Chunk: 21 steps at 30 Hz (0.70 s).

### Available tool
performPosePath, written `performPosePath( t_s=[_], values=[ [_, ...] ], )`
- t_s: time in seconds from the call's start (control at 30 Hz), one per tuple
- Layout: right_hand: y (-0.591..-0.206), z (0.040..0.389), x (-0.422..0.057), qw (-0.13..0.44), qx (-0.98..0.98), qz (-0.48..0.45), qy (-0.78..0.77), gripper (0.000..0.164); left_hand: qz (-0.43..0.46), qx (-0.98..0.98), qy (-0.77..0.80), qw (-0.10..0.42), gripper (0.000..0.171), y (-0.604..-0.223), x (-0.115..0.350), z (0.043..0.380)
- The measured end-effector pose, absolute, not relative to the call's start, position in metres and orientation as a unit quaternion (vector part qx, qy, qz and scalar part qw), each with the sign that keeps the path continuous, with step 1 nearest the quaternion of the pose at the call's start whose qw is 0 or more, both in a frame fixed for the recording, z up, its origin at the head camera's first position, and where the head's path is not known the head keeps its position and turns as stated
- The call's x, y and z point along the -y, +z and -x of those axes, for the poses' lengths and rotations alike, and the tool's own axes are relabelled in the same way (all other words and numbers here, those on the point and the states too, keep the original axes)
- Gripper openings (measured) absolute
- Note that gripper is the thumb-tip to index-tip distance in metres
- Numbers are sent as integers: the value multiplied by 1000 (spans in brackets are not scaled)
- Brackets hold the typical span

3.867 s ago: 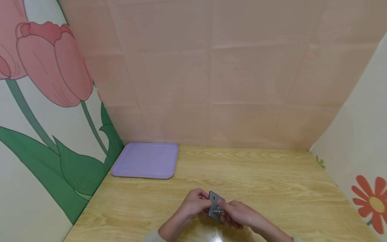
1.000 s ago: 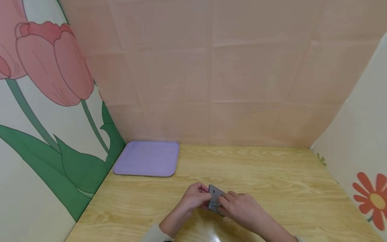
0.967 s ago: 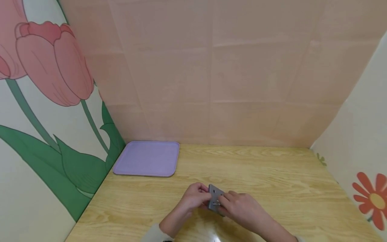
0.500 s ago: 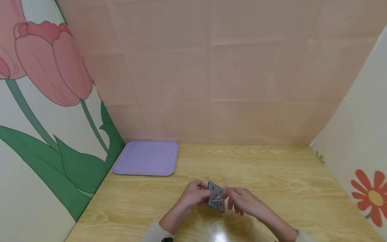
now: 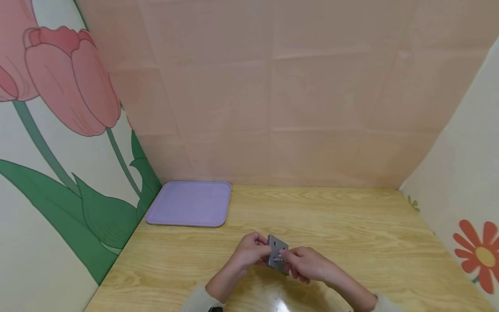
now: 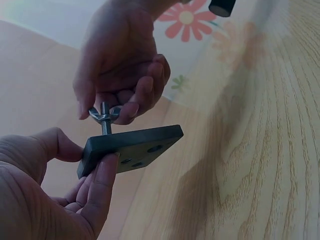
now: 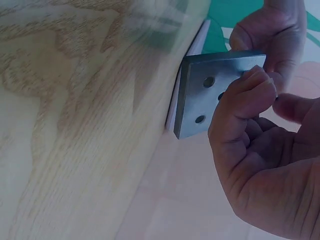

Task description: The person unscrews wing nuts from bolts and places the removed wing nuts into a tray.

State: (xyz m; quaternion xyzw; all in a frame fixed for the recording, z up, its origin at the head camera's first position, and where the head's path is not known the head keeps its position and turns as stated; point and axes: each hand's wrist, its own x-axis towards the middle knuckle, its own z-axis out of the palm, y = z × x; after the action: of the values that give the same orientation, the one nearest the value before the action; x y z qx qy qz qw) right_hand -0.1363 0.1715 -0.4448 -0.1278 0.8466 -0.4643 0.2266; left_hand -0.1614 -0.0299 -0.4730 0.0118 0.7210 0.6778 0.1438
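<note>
Two hands on one metal plate (image 7: 205,100), and it's held up off the wood-grain table (image 5: 351,225), between 5 and 6 o'clock from the middle of the head view. Left hand (image 5: 249,251) sits at the plate's 9 o'clock and grips that edge, thumb on one face and fingers behind. Right hand (image 5: 312,264) comes in from about 3 o'clock with its fingers curled, pinching a wing nut (image 6: 105,116) that sits on a threaded bolt (image 6: 106,128) sticking out of the plate. From the left wrist you can see a gap of bare thread between nut and plate; from the right wrist the fingers cover that bit, but two round holes show clearly. Purple tray (image 5: 189,203) is at 10 o'clock from the plate, well apart, up against the tulip wall (image 5: 70,82). Creased pinkish-tan sheet (image 5: 273,86) fills 12 o'clock, and a red flower (image 5: 484,255) is on the wall way over at 3. Some dark cylinder (image 6: 222,7) pokes in at the left wrist view's 1 o'clock, can't tell what it is.
</note>
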Motion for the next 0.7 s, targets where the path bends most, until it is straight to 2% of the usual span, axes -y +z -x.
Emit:
performPosePath(
  t_s=[0.07, 0.17, 0.27, 0.37, 0.47, 0.53, 0.63, 0.7],
  values=[
    [-446, 137, -172, 216, -853, 149, -450, 46, -10, -722, 677, 145, 22, -473, 30, 162],
    [-448, 137, -172, 163, -882, 213, -389, 37, -7, -724, 673, 148, 22, -473, 31, 161],
    [-450, 135, -173, 65, -912, 289, -282, 25, -4, -726, 671, 149, 22, -473, 31, 161],
    [-453, 132, -173, -63, -918, 356, -160, 17, -3, -727, 671, 148, 22, -473, 31, 161],
    [-455, 132, -173, -181, -893, 406, -68, 22, -2, -728, 670, 148, 22, -473, 30, 162],
    [-456, 133, -173, -235, -871, 429, -34, 25, 1, -729, 668, 150, 22, -472, 30, 163],
    [-455, 135, -173, -278, -849, 449, -8, 28, 2, -732, 664, 152, 23, -471, 29, 163],
    [-455, 135, -173, -281, -850, 445, -16, 29, 3, -731, 665, 152, 24, -471, 29, 164]
  ],
)
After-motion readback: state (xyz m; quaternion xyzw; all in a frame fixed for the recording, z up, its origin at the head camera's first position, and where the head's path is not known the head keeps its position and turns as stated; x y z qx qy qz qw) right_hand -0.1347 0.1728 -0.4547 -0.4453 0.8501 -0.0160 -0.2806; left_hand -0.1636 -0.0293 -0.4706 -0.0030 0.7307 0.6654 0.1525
